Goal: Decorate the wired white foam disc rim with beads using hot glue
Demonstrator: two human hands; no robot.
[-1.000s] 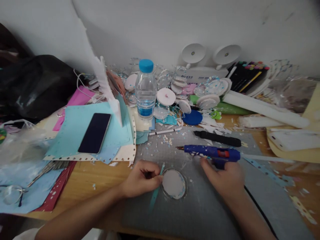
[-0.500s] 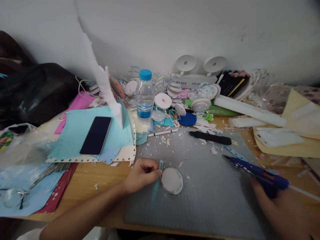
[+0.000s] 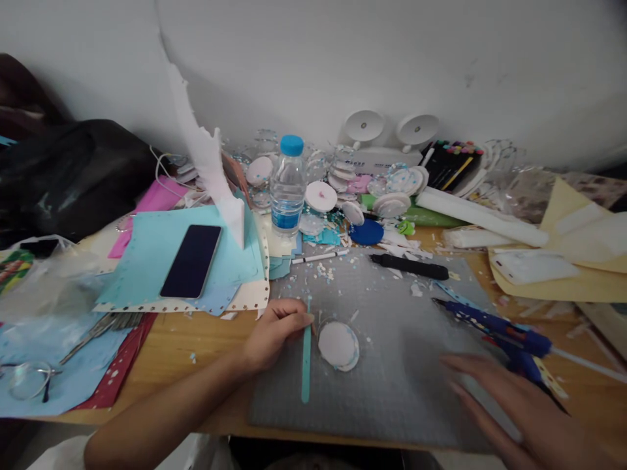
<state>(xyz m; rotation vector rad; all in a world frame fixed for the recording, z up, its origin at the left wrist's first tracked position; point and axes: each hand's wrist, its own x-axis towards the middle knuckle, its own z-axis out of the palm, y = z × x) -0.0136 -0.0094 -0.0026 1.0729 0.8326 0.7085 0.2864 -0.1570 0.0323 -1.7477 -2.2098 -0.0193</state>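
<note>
The grey mat (image 3: 392, 385) lies on the wooden tabletop (image 3: 196, 365) in front of the person, and both hands are working over it. At the mat's left side the left hand (image 3: 274, 336) pinches a thin teal strip (image 3: 306, 372) between thumb and forefinger, near the strip's far end, with the other end pointing toward the mat's near edge. A white disc (image 3: 337, 344) with pale blue flecks along its rim lies on the mat just beside that strip, close to the thumb tip. The right hand (image 3: 519, 405) is a blur at the mat's right side, its fingers stretched out and the thumb held away from them. Next to it a blue glue gun (image 3: 514, 333) lies across the mat's right edge, its tip pointing in over the mat; whether the hand touches the handle I can't tell from here. Toward the mat's far edge I see a black pen-like tool (image 3: 411, 266), a thin white stick (image 3: 321, 257) with dark bands, and a scatter of tiny paper bits (image 3: 326, 271). Past that edge a clear bottle (image 3: 287, 189) with a blue cap stands upright, beside a crowd of small white rounds (image 3: 321, 196) and one flat blue round (image 3: 367, 232). Off to the mat's left, a phone (image 3: 191, 261) rests face up on teal sheets (image 3: 142, 248), and beyond it a torn white board (image 3: 210, 170) stands on edge.
</note>
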